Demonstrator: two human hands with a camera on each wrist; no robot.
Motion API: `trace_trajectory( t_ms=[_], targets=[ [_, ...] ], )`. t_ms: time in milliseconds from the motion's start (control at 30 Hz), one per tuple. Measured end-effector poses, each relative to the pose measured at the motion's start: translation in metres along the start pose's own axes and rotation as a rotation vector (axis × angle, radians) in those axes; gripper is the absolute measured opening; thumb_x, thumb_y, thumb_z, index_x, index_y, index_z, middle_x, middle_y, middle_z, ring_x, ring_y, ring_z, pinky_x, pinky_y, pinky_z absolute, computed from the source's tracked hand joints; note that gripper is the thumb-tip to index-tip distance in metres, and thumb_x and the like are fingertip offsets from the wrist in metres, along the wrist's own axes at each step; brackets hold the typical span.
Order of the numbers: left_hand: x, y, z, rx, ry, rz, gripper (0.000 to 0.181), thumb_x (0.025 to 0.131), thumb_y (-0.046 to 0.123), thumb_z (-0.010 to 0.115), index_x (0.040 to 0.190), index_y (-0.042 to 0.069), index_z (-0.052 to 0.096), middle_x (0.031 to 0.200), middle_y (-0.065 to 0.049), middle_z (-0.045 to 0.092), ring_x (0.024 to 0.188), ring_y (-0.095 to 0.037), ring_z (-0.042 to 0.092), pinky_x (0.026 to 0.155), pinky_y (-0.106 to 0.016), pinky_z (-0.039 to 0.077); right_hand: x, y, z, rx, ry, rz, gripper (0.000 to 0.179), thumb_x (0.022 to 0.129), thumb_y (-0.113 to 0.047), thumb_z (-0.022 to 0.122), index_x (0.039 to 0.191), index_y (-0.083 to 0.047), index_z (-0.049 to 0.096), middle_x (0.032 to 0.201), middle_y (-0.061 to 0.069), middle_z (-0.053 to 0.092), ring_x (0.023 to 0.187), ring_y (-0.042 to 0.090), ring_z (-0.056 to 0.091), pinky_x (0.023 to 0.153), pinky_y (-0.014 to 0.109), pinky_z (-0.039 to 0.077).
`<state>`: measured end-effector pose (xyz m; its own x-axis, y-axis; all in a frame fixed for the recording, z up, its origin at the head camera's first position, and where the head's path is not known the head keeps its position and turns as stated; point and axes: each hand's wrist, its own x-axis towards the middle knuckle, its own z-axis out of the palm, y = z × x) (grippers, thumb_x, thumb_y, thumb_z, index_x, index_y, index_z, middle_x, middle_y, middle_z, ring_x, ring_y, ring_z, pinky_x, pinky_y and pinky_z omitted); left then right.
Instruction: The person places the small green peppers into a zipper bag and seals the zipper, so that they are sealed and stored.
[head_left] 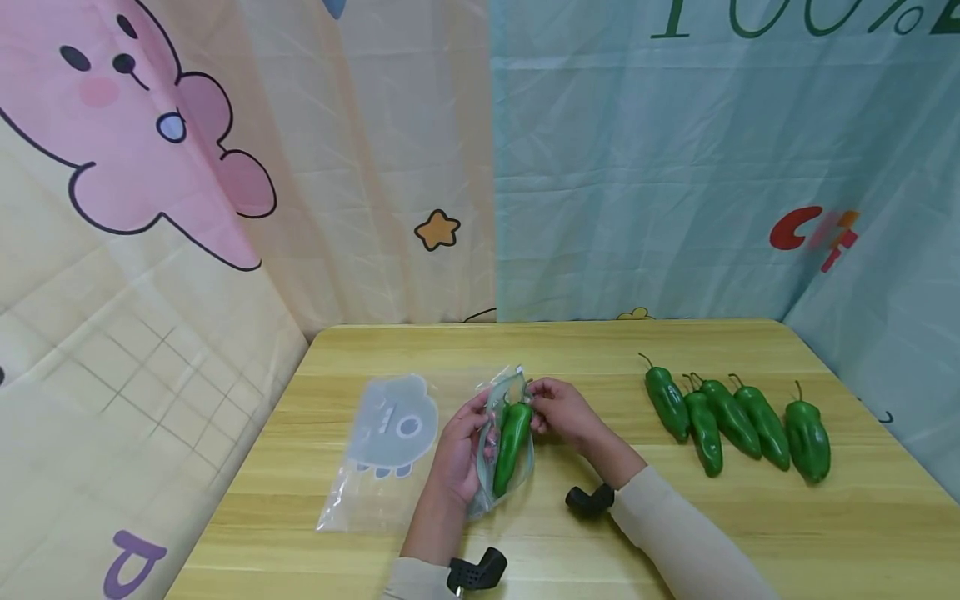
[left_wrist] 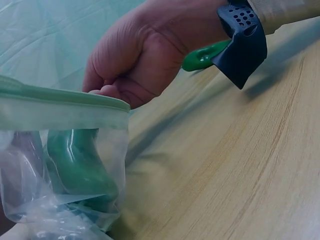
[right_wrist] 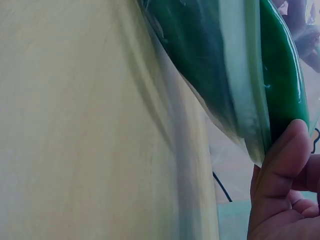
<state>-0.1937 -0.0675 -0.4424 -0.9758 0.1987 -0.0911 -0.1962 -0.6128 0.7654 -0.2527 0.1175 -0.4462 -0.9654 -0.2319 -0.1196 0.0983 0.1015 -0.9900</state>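
Note:
A clear zip bag (head_left: 480, 505) with a pale green zip edge is held upright by my left hand (head_left: 459, 454), its mouth spread. A glossy green pepper (head_left: 513, 446) stands in that mouth, stem end up. Near the stem end, my right hand (head_left: 566, 412) pinches the pepper beside the bag's edge. In the right wrist view, my right thumb (right_wrist: 285, 155) presses the pepper (right_wrist: 285, 75). Through the bag wall (left_wrist: 112, 155) more green shows in the left wrist view; whether it is a second pepper I cannot tell.
Several green peppers (head_left: 738, 421) lie in a row on the wooden table (head_left: 570, 550) at right. Left of my hands, a flat clear bag with a grey-blue cartoon print (head_left: 397, 425) lies on the table. Printed curtains (head_left: 360, 167) hang behind it.

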Motion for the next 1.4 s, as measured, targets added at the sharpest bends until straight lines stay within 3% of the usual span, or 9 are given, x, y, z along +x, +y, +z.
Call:
trace_trajectory(
  t_ms=[200, 367, 600, 1033, 1167, 1400],
  targets=[
    [0.002, 0.001, 0.000, -0.020, 0.010, 0.003, 0.039, 0.094, 0.001, 0.043, 0.126, 0.010, 0.061, 0.093, 0.000, 0.054, 0.061, -0.005, 0.046, 0.045, -0.012, 0.037, -0.003, -0.006, -0.003, 0.032, 0.005, 0.006, 0.025, 0.100, 0.000, 0.047, 0.123, 0.005, 0.051, 0.096, 0.014, 0.061, 0.067, 0.018, 0.061, 0.060, 0.026, 0.053],
    [0.003, 0.001, 0.000, -0.015, 0.030, -0.003, 0.039, 0.095, 0.002, 0.043, 0.130, 0.009, 0.059, 0.096, -0.002, 0.054, 0.063, -0.006, 0.046, 0.045, -0.012, 0.038, -0.005, -0.009, -0.005, 0.037, 0.005, 0.044, 0.030, 0.100, -0.005, 0.050, 0.129, 0.002, 0.049, 0.102, 0.015, 0.064, 0.065, 0.018, 0.062, 0.059, 0.026, 0.052],
    [0.002, 0.001, -0.001, 0.013, 0.036, -0.008, 0.041, 0.095, 0.003, 0.042, 0.134, 0.006, 0.054, 0.096, 0.000, 0.053, 0.064, -0.007, 0.045, 0.048, -0.013, 0.037, -0.009, -0.014, -0.002, 0.083, -0.097, 0.102, 0.039, 0.099, -0.012, 0.050, 0.137, -0.002, 0.046, 0.108, 0.017, 0.063, 0.078, 0.020, 0.065, 0.066, 0.028, 0.056],
    [0.003, 0.001, -0.002, 0.020, 0.036, 0.005, 0.040, 0.095, 0.002, 0.041, 0.133, 0.007, 0.053, 0.097, -0.001, 0.051, 0.066, -0.008, 0.044, 0.048, -0.014, 0.037, -0.012, -0.012, -0.002, 0.014, -0.234, 0.058, 0.042, 0.096, -0.007, 0.053, 0.135, 0.002, 0.043, 0.128, 0.021, 0.056, 0.099, 0.025, 0.065, 0.084, 0.040, 0.057],
    [0.003, 0.001, -0.001, 0.017, 0.035, 0.002, 0.041, 0.095, 0.002, 0.041, 0.134, 0.006, 0.053, 0.096, -0.001, 0.051, 0.065, -0.008, 0.044, 0.048, -0.014, 0.036, -0.011, -0.009, -0.001, -0.045, -0.233, 0.008, 0.038, 0.095, -0.001, 0.052, 0.132, 0.003, 0.044, 0.127, 0.023, 0.054, 0.100, 0.025, 0.063, 0.087, 0.040, 0.055],
    [0.002, 0.000, -0.001, 0.000, 0.027, -0.002, 0.040, 0.095, 0.002, 0.042, 0.133, 0.006, 0.053, 0.097, -0.001, 0.052, 0.064, -0.007, 0.044, 0.048, -0.013, 0.036, -0.013, -0.012, 0.003, -0.156, -0.160, -0.026, 0.031, 0.096, -0.004, 0.057, 0.125, 0.001, 0.049, 0.114, 0.020, 0.056, 0.093, 0.026, 0.062, 0.082, 0.042, 0.056]
  ],
)
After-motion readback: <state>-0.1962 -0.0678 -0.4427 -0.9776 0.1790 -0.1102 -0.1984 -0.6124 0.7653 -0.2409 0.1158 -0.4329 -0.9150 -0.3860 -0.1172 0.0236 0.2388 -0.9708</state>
